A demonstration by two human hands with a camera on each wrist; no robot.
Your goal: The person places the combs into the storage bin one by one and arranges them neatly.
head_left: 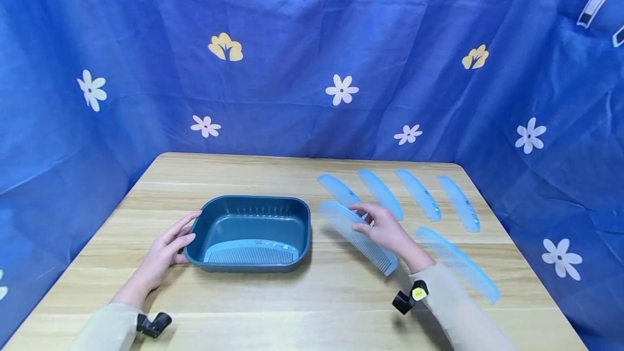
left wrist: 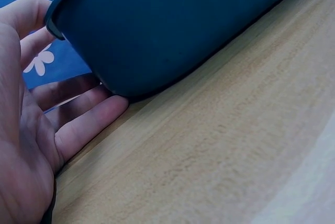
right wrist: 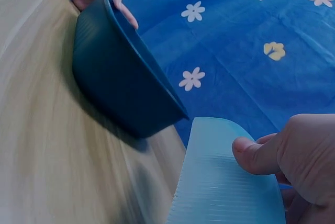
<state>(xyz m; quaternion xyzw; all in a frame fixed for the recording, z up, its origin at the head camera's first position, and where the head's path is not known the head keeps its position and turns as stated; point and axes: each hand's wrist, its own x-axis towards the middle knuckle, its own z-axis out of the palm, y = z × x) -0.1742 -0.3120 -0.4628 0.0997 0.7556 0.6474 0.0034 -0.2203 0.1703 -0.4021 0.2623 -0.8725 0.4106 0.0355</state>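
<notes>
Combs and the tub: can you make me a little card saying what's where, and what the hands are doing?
Tub: dark teal, on the wooden table
In tub: one blue comb
Left hand: holds the tub's left edge
Right hand: pinches another comb
Far row: four combs
Beside right sleeve: one comb
Combs altogether: seven
Backdrop: blue, flowery cloth

head view bright, pale sheen on table [head_left: 292,310]; wrist views dimmer, softer; tub [right wrist: 112,72] throws soft shadow.

light-blue comb [head_left: 363,242] held slanted, teal basin [head_left: 244,268] upright, another comb [head_left: 251,253] inside, five combs [head_left: 418,194] lying rightward
</notes>
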